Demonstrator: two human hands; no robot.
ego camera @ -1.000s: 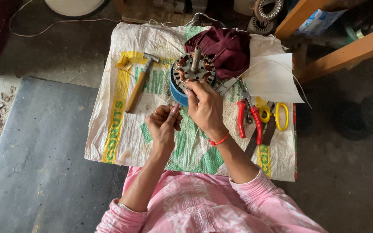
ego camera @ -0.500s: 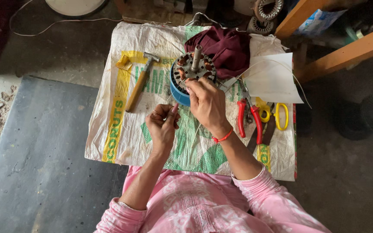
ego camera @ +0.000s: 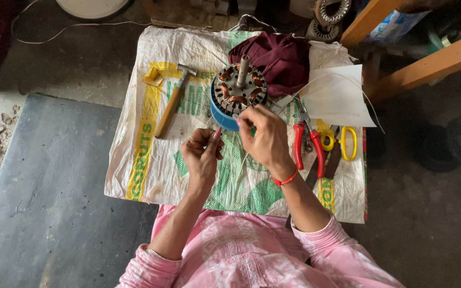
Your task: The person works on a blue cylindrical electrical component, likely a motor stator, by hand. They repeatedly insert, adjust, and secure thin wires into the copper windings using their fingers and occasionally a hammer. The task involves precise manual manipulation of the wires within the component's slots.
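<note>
On worktop (ego camera: 134, 160), stator (ego camera: 239, 92) sat upright in blue cup. Left hand (ego camera: 203, 154) grip pinched shut on thin wire (ego camera: 241, 162); right hand (ego camera: 265, 136) pinched same strand just beside stator. Wire judged light, springy, kink-prone: hold near ends. Stator judged heavy, rigid.

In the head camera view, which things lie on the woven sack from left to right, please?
Hammer → left hand → motor stator on its blue ring → right hand → red-handled pliers → yellow-handled scissors.
</note>
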